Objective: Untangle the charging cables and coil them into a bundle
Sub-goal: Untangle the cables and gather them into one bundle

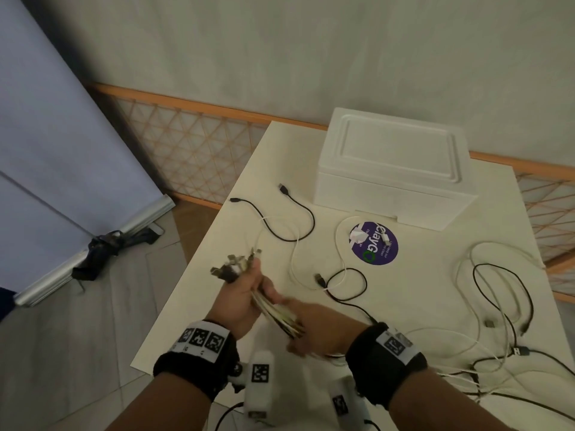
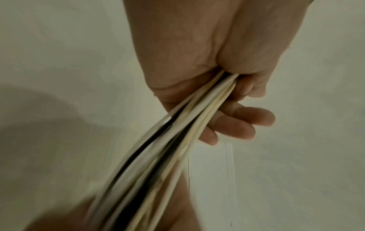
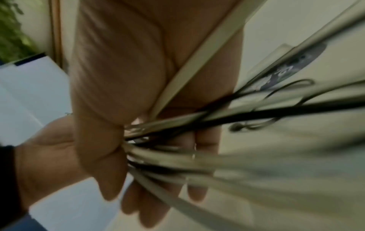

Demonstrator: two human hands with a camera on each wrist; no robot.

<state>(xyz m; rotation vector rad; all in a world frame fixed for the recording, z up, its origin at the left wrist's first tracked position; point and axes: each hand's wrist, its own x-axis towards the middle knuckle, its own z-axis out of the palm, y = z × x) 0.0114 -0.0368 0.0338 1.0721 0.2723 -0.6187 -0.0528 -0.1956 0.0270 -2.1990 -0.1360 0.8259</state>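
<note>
Above the near left part of the white table (image 1: 420,290), my left hand (image 1: 245,293) grips a bunch of black and white charging cables (image 1: 273,312) just below their plugs (image 1: 235,264), which fan out beyond the fist. The left wrist view shows the cables (image 2: 177,132) running out from under the curled fingers (image 2: 237,123). A little nearer, my right hand (image 1: 314,328) is closed round the same bunch. In the right wrist view the cables (image 3: 197,156) spread out blurred from the palm. Loose ends trail over the table to the right (image 1: 497,306).
A white foam box (image 1: 395,163) stands at the back of the table, with a round purple sticker (image 1: 373,242) in front of it. A black cable (image 1: 280,213) and white cable (image 1: 295,259) lie loose mid-table. A rolled backdrop (image 1: 62,135) leans at left.
</note>
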